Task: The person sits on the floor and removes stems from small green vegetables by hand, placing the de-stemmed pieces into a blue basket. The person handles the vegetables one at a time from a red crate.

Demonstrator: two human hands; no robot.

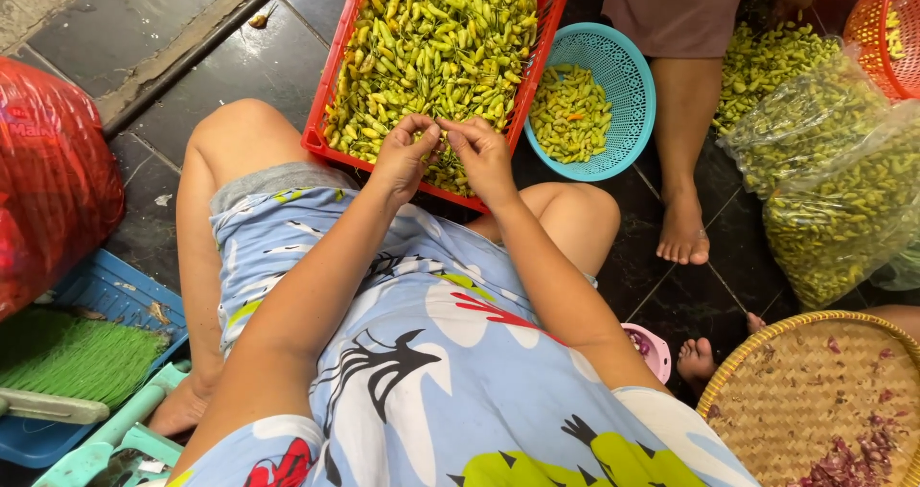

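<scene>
— Pinching together, your left hand [402, 158] and right hand [482, 156] meet fingertip to fingertip over the near edge of the red slatted plastic crate [331, 94]. What they pinch is hard to make out: something small, likely one pale green chilli [441, 130].

— And where do the chillies lie?

— Heaped in that crate, which is cut off at the top of the view. Your hands hide part of the near rim. Just right of it stands a round turquoise plastic basket [628, 75], partly filled with chillies. Another person's bare leg [682, 161] stands beside it; their body is cut off above. At the right, clear bulging plastic bags of chillies [834, 180] run out of view.
</scene>
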